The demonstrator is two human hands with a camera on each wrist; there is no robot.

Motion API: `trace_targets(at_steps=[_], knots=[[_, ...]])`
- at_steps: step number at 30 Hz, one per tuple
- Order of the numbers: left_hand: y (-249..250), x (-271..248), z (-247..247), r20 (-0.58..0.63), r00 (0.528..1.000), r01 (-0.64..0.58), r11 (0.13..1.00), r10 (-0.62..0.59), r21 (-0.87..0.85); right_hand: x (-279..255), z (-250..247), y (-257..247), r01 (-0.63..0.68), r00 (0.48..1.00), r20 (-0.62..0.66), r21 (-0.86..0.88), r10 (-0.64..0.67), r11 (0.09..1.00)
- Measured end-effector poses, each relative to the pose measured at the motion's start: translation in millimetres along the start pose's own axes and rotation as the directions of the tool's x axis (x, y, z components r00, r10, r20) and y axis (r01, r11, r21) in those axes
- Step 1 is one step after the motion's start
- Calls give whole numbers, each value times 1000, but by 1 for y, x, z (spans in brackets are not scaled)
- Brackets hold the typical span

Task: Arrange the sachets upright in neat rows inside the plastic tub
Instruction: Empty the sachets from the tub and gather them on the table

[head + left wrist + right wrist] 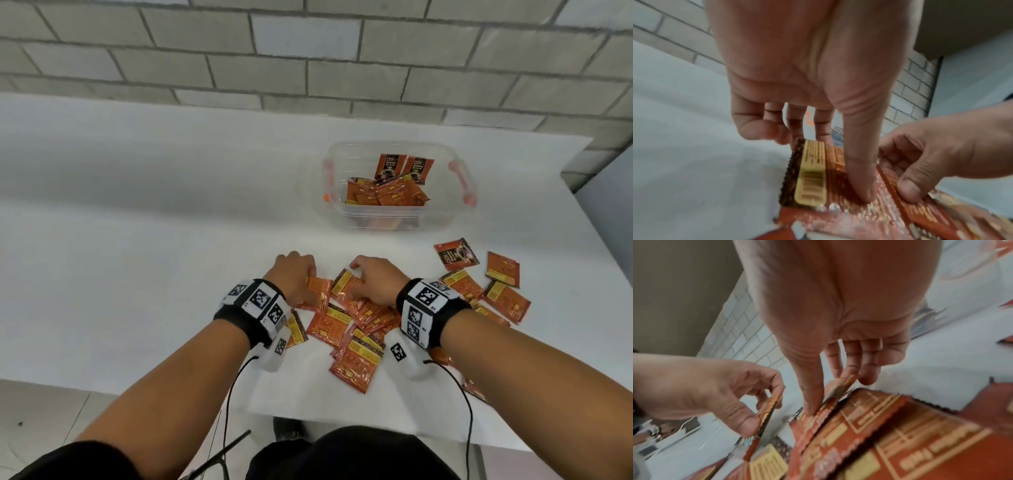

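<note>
A heap of orange-red sachets (346, 342) lies on the white table (137, 240) in front of me. My left hand (308, 277) pinches one sachet (318, 291) at the heap's left edge, thumb on its printed face (818, 175) and fingers behind. Just beside it, my right hand (356, 277) pinches another sachet (346, 284) between thumb and fingers (838, 386). The clear plastic tub (376, 219) with orange handles stands further back to the right. It holds several sachets (387, 195), two of them standing against the back (390, 166), the others leaning.
More loose sachets (493, 284) lie scattered right of my right wrist, up to the table's right edge. The table's front edge (308, 411) runs under my forearms. A grey brick wall (308, 51) backs the table. Thin black cables hang from both wristbands.
</note>
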State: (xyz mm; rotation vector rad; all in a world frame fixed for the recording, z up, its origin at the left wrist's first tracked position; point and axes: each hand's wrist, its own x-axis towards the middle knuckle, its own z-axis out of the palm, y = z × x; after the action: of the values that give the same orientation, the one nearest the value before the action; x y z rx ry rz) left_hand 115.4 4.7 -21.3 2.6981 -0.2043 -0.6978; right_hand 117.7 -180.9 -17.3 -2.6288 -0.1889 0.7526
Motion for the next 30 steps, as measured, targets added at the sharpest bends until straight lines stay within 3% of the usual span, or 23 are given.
trace_targets(at_steps=[7,9,13,16,20,25,30], knots=[[-21,-18,-14,66,997,-1,923,29,-384,-6,-16,12,2,999,-33,321,9,947],[-29,-26,-18,102,994,18,909,27,-416,-10,-19,17,-16,998,-52,300,34,954],[-38,-38,-16,256,966,98,973,-42,-209,-20,-8,18,-123,992,16,122,122,985],[-37,-43,-4,344,938,75,993,-38,-96,-21,6,17,-142,989,35,0,142,990],[-32,-43,10,267,963,16,998,-32,62,-17,16,16,-120,993,-22,-131,118,984],[-28,-41,9,200,977,27,978,-69,206,-13,13,18,-121,991,-71,-83,115,989],[-31,-41,5,190,981,19,996,-36,92,-15,6,21,-152,981,-118,44,156,987]])
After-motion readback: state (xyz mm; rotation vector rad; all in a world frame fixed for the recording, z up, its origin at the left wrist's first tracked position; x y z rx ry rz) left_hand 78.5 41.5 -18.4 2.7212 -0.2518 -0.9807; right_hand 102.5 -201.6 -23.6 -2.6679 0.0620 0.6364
